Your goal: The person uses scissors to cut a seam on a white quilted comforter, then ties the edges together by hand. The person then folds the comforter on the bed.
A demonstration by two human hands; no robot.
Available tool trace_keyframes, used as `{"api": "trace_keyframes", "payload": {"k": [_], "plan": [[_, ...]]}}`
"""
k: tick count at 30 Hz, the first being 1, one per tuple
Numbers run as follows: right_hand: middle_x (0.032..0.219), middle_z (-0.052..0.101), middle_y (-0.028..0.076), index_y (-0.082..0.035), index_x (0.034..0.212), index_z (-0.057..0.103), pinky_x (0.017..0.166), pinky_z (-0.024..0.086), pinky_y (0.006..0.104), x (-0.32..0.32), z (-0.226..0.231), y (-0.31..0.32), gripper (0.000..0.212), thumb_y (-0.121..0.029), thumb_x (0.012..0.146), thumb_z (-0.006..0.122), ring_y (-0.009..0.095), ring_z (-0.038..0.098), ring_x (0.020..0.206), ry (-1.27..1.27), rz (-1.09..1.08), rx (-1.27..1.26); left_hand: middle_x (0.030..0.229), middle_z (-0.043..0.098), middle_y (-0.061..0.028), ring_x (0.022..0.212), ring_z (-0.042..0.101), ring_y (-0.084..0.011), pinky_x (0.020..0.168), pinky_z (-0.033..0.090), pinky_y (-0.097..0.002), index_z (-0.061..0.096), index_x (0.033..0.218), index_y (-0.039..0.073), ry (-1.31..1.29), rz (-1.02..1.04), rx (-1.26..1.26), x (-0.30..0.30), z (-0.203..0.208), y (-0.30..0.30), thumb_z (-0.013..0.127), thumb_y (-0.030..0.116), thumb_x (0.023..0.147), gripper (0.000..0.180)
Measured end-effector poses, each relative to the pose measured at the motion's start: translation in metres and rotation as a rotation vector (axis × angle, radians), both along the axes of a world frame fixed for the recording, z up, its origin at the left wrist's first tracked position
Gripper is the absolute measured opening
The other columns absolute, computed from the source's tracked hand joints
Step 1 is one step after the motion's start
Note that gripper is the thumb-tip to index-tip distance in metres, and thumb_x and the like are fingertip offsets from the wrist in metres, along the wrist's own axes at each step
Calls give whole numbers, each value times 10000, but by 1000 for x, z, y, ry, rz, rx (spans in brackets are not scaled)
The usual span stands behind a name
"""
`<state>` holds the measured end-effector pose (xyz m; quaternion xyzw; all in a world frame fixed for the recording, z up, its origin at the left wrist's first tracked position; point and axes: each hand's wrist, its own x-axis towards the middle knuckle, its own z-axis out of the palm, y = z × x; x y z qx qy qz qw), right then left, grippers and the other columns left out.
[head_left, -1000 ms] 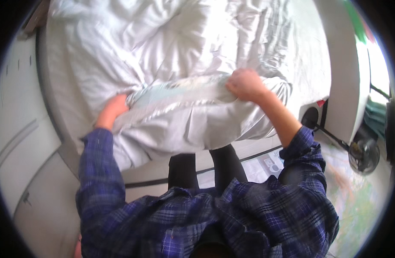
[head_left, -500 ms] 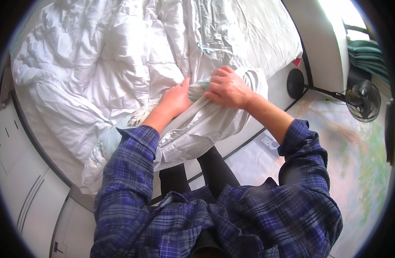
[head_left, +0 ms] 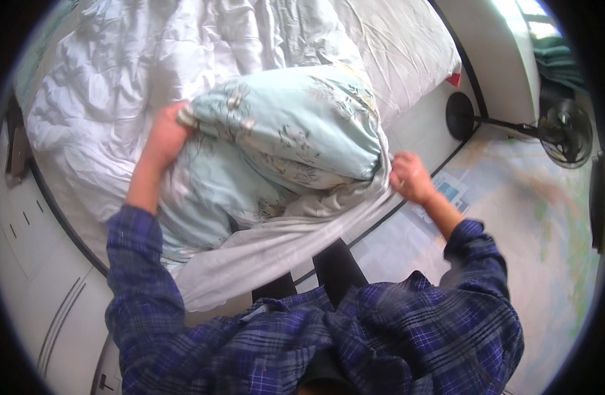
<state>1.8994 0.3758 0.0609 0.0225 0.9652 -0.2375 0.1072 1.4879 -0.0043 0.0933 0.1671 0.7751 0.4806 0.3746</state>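
Observation:
A light blue duvet cover (head_left: 283,102) with a grey-and-cream flower print billows across the near end of the bed. Its pale, plain side (head_left: 263,253) sags in a long fold close to my body. On the left, my left hand (head_left: 165,135), slightly blurred, is closed on a bunched edge of the cover. At the right, my right hand (head_left: 411,178) pinches the cover's pale border, and the cloth stretches between both hands. Beyond the cover lies a rumpled white quilt (head_left: 144,59), partly hidden by the raised cloth.
A wrinkled pale sheet (head_left: 408,52) covers the bed's far right. A black standing fan (head_left: 566,133) is on the right, near a green curtain (head_left: 559,62). White cabinets (head_left: 32,263) line the left, and a patterned floor (head_left: 506,230) spreads at right.
My hands have moved apart, the left one leftward and the right one rightward and nearer. The blue flowered side of the cover, mostly hidden before, now shows spread between them.

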Motion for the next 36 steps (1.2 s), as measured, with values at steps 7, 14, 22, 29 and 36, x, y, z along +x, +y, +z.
{"api": "trace_keyframes", "payload": {"k": [7, 14, 22, 29, 36], "plan": [[1268, 629, 149, -14, 1051, 715, 1111, 395, 543, -33, -18, -73, 288, -38, 773, 644, 434, 499, 1311, -89, -55, 364, 1212, 632, -131, 1151, 621, -346, 1017, 473, -495, 635, 1358, 201, 891, 1, -414, -34, -83, 4, 707, 249, 903, 463], [1319, 633, 174, -45, 1202, 700, 1041, 487, 502, -185, 70, -197, 470, 73, 758, 607, 399, 577, 1249, 333, 130, -127, 1485, 394, -172, 1438, 329, -429, 1143, 225, -735, 510, 1485, 155, 839, 269, -832, 153, -6, -154, 726, 213, 844, 678], [1644, 312, 184, -130, 1585, 353, 1223, 221, 621, -282, 18, -420, 985, -305, 750, 843, 395, 296, 1510, 85, 933, -37, 1566, 279, -297, 1433, 289, -515, 1118, 319, -654, 377, 1543, 43, 280, 688, -1092, 283, 5, -294, 688, 208, 797, 825], [1663, 216, 234, -129, 1636, 209, 1220, 189, 650, -299, -32, -463, 1224, -466, 677, 890, 420, 201, 1540, -23, 1049, 280, 1534, 301, -346, 1327, 418, -544, 1081, 425, -539, 264, 1583, 59, 30, 967, -940, 318, -13, -305, 615, -19, 772, 887], [1575, 392, 203, -72, 1617, 232, 1190, 292, 572, -315, -44, -492, 1175, -330, 672, 881, 353, 383, 1448, -155, 1088, 332, 1207, 632, -279, 1130, 608, -478, 996, 496, -471, 506, 1390, 18, -109, 1293, -720, 321, -32, -321, 526, -66, 781, 615]]}}
